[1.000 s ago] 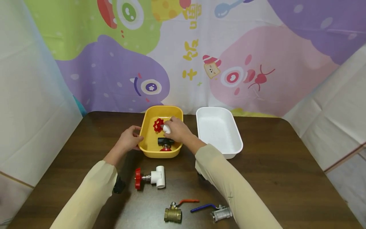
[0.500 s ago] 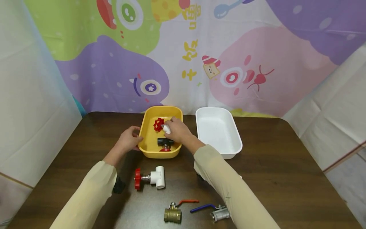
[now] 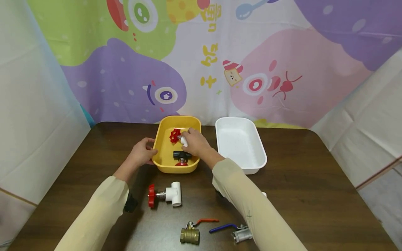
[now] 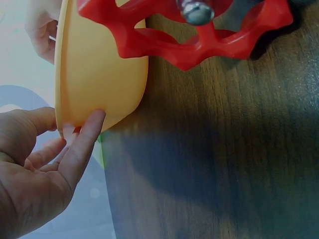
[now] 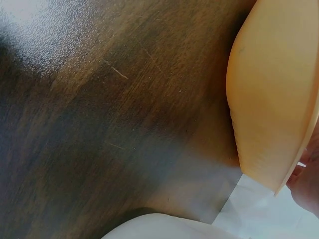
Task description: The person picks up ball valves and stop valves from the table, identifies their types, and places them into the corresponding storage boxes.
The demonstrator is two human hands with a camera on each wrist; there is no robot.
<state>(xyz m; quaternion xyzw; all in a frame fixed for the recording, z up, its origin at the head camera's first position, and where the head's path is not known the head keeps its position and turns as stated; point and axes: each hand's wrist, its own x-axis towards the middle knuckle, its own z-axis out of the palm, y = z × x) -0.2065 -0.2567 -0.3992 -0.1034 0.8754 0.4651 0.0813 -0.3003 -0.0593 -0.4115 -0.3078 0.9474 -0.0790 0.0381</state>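
Note:
My right hand (image 3: 195, 142) reaches into the yellow tray (image 3: 176, 169) and holds a white-bodied valve (image 3: 184, 141) with a red handwheel (image 3: 175, 136). Its fingertips are partly hidden by the hand's own back. Beside it in the same tray lies a black valve (image 3: 180, 155), its red wheel toward the front wall. At the tray's left side, my left hand (image 3: 140, 151) grips the rim, thumb at the edge and fingers outside, as the left wrist view also shows. The right wrist view mainly has the tray's outer wall (image 5: 269, 94), with only part of the hand visible.
A white tray (image 3: 240, 139) stands just right of the yellow one. In front lie a white tee valve with red wheel (image 3: 173, 194), a brass ball valve (image 3: 190, 236) and a silver ball valve (image 3: 242, 235), partly under my right sleeve. Something small and white (image 3: 264, 194) peeks past that sleeve.
The white valve in my right hand has shifted slightly right. My right forearm has moved a little left, uncovering a bit of something white. The left hand stays on the rim.

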